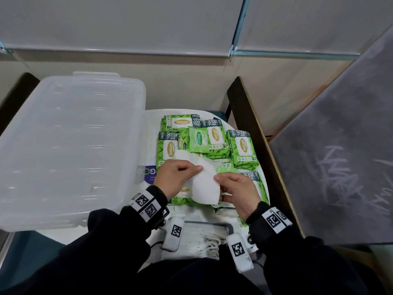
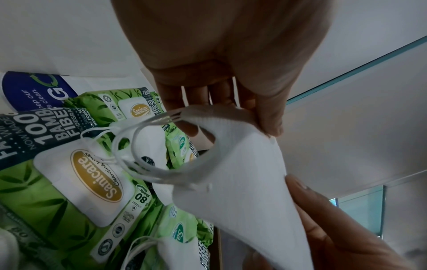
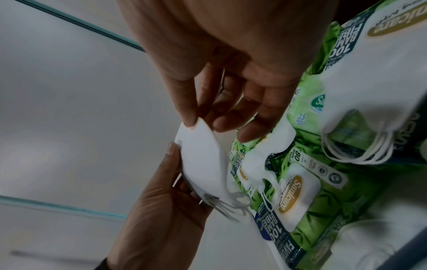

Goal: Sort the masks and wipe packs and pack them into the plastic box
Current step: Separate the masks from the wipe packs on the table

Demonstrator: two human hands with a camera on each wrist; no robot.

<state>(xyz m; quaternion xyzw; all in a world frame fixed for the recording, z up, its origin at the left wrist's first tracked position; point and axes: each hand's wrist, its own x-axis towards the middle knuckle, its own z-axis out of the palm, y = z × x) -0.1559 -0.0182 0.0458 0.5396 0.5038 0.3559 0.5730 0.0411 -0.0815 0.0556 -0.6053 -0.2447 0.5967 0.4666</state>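
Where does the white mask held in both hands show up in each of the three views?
Head: white mask at lower centre, pinched between left hand and right hand.
Left wrist: centre to lower right, ear loops to its left.
Right wrist: left of centre.
Shared landmark: 80-sheet wipe pack beside the mask.

Pale wall panels (image 1: 127,22) with teal seams behind, a scribbled grey board (image 1: 340,156) leaning at right.

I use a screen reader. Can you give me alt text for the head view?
Both hands, left and right, pinch a white mask above green wipe packs on a white table. A clear plastic box stands at the left.
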